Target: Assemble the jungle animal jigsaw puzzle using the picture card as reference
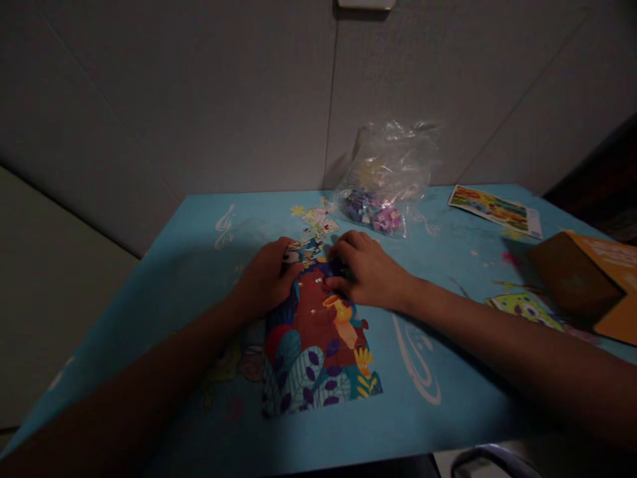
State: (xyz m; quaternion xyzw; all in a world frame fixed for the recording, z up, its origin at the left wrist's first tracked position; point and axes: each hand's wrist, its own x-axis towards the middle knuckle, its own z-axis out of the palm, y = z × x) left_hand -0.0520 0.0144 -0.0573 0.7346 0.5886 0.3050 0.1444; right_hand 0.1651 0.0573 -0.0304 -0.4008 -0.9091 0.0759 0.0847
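Observation:
A partly joined jigsaw puzzle (318,332) with a brown bear, a honey pot and leaves lies on the blue table. My left hand (269,275) rests at its upper left edge, fingers curled round the border. On the upper right side, my right hand (365,269) has its fingers bent over the puzzle, thumb and fingertips near each other. Whether a piece sits between those fingertips is too dark to make out. Several loose puzzle pieces (312,249) lie between the two hands at the top of the picture.
Behind my right hand stands a clear plastic bag (383,179) with more pieces inside. A printed picture card (495,209) lies at the back right. An open orange cardboard box (587,279) sits on the right. The blue table (189,226) meets a pale wall (249,99).

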